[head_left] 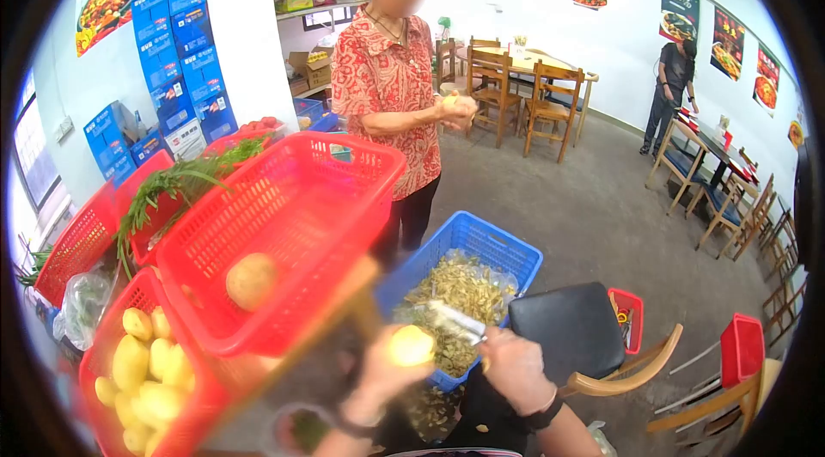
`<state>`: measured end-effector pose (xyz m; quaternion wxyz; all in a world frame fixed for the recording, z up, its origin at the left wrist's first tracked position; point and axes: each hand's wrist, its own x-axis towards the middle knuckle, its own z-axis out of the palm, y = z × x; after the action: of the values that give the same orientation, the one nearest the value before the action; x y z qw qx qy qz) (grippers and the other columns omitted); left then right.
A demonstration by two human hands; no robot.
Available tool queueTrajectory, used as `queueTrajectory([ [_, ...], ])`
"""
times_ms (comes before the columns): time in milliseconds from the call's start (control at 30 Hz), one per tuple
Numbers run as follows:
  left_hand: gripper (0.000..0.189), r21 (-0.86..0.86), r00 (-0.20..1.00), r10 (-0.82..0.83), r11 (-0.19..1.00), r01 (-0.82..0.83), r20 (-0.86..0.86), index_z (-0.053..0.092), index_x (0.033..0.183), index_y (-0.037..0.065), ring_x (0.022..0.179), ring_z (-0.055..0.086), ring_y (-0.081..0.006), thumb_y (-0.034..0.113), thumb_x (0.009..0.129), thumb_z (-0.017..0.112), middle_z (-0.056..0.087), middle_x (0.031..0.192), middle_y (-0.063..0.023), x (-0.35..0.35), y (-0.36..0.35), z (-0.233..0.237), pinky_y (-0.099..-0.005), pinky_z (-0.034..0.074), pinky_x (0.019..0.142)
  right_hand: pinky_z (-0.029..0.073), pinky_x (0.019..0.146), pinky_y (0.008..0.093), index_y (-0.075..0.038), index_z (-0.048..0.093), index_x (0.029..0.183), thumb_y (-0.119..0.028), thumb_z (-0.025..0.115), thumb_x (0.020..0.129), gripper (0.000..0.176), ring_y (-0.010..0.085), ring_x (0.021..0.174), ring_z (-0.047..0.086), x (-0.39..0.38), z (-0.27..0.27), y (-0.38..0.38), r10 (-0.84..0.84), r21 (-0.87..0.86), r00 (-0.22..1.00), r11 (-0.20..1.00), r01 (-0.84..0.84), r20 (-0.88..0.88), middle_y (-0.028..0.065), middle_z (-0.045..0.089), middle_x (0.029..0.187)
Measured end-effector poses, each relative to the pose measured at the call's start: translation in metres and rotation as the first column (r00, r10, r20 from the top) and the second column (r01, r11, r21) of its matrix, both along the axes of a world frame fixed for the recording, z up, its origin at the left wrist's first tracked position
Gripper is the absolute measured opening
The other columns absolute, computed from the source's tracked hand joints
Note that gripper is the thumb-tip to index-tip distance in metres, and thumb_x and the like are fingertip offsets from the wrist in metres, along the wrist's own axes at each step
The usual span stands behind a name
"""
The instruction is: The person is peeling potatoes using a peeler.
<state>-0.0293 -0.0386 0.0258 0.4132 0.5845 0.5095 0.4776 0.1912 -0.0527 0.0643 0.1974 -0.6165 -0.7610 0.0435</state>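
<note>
My left hand (375, 375) is wrapped round a peeled yellow potato (411, 346). A peeler (460, 322) is gripped in my right hand (519, 373), its head pointing up and left, slightly apart from the potato. Below both hands, a blue basket (507, 244) holds a heap of peelings (468, 285). To the left, a single unpeeled potato (251, 281) lies in a red basket (284, 199). Several peeled potatoes (142, 371) fill another red basket (202, 401) at lower left.
A person (387, 88) in a patterned shirt stands across the blue basket, hands together around something pale. A black-seated chair (569, 328) is close by my right hand. Green vegetables (172, 191) hang over a red basket. Another person (675, 88) stands by a far table.
</note>
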Motion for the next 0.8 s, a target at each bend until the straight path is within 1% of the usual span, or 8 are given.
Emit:
queueTrajectory([
  [100, 0.07, 0.011, 1.0, -0.009, 1.0, 0.009, -0.009, 0.053, 0.121, -0.001, 0.096, 0.063, -0.0136, 0.012, 0.06, 0.086, 0.066, 0.105, -0.0068, 0.0, -0.004, 0.007, -0.0293, 0.052, 0.086, 0.05, 0.056, 0.0438, -0.008, 0.059, 0.088, -0.019, 0.065, 0.085, 0.013, 0.0332, 0.067, 0.065, -0.002, 0.004, -0.007, 0.141, 0.156, 0.983, 0.98, -0.122, -0.114, 0.0146, 0.064, 0.074],
  [167, 0.07, 0.045, 1.0, -0.004, 0.999, 0.004, -0.002, 0.053, 0.12, -0.001, 0.096, 0.063, -0.0137, 0.013, 0.06, 0.087, 0.066, 0.105, -0.0069, 0.001, -0.001, -0.011, -0.0298, 0.052, 0.086, 0.05, 0.055, 0.0437, -0.009, 0.057, 0.086, -0.023, 0.064, 0.087, 0.016, 0.0332, 0.066, 0.065, -0.015, 0.014, -0.018, 0.255, 0.017, 0.967, 0.967, -0.255, 0.014, 0.0138, 0.063, 0.073],
  [233, 0.071, 0.091, 1.0, 0.0, 0.996, 0.0, 0.004, 0.053, 0.12, 0.0, 0.096, 0.063, -0.0138, 0.013, 0.059, 0.087, 0.066, 0.106, -0.007, -0.001, 0.0, -0.015, -0.0302, 0.052, 0.086, 0.049, 0.054, 0.0433, -0.008, 0.057, 0.086, -0.024, 0.063, 0.087, 0.017, 0.0326, 0.064, 0.065, -0.007, 0.003, -0.005, 0.197, 0.073, 0.98, 0.978, -0.197, -0.003, 0.0132, 0.062, 0.071],
  [300, 0.072, 0.154, 0.985, 0.079, 0.986, -0.055, -0.152, 0.054, 0.119, 0.001, 0.096, 0.065, -0.0159, 0.016, 0.057, 0.087, 0.066, 0.105, -0.0085, -0.001, -0.001, -0.005, -0.0316, 0.052, 0.086, 0.05, 0.054, 0.0436, -0.008, 0.057, 0.085, -0.022, 0.063, 0.087, 0.016, 0.0322, 0.063, 0.065, 0.005, 0.003, 0.008, 0.03, 0.039, 0.999, 0.999, -0.031, 0.028, 0.0136, 0.062, 0.069],
  [467, 0.077, 0.193, 0.963, 0.152, 0.975, -0.109, -0.224, 0.053, 0.121, 0.0, 0.094, 0.065, -0.0193, 0.019, 0.055, 0.086, 0.067, 0.103, -0.0107, 0.005, -0.002, 0.002, -0.0323, 0.052, 0.086, 0.05, 0.056, 0.0447, -0.009, 0.058, 0.088, -0.024, 0.063, 0.087, 0.017, 0.0328, 0.065, 0.065, -0.013, 0.007, -0.011, 0.242, 0.0, 0.97, 0.97, -0.242, -0.003, 0.0137, 0.064, 0.071],
  [567, 0.078, 0.164, 0.963, 0.148, 0.98, -0.113, -0.224, 0.052, 0.123, 0.0, 0.094, 0.065, -0.0185, 0.018, 0.055, 0.087, 0.066, 0.104, -0.0092, 0.0, -0.003, 0.001, -0.0319, 0.052, 0.087, 0.05, 0.056, 0.0461, -0.008, 0.059, 0.09, -0.025, 0.063, 0.087, 0.018, 0.0343, 0.065, 0.065, 0.016, -0.018, 0.018, 0.016, 0.018, 1.0, 1.0, -0.016, 0.019, 0.0144, 0.064, 0.069],
  [633, 0.076, 0.177, 0.996, 0.052, 0.983, -0.039, -0.069, 0.053, 0.123, 0.001, 0.095, 0.064, -0.0165, 0.014, 0.057, 0.088, 0.065, 0.107, -0.0075, -0.006, 0.003, -0.015, -0.0315, 0.052, 0.087, 0.05, 0.056, 0.0468, -0.008, 0.06, 0.092, -0.024, 0.063, 0.087, 0.018, 0.0354, 0.065, 0.065, 0.014, -0.006, 0.013, -0.015, 0.04, 1.0, 0.999, 0.016, -0.018, 0.0149, 0.063, 0.068],
  [800, 0.068, -0.012, 0.97, -0.063, 0.998, 0.067, 0.236, 0.054, 0.121, 0.001, 0.098, 0.062, -0.0153, 0.008, 0.061, 0.086, 0.063, 0.108, -0.0063, -0.004, 0.004, -0.016, -0.031, 0.052, 0.086, 0.051, 0.063, 0.0456, -0.007, 0.059, 0.099, -0.023, 0.064, 0.087, 0.02, 0.0361, 0.073, 0.065, -0.015, -0.008, -0.019, 0.202, 0.011, 0.958, 0.979, -0.204, -0.204, 0.0151, 0.065, 0.08],
])
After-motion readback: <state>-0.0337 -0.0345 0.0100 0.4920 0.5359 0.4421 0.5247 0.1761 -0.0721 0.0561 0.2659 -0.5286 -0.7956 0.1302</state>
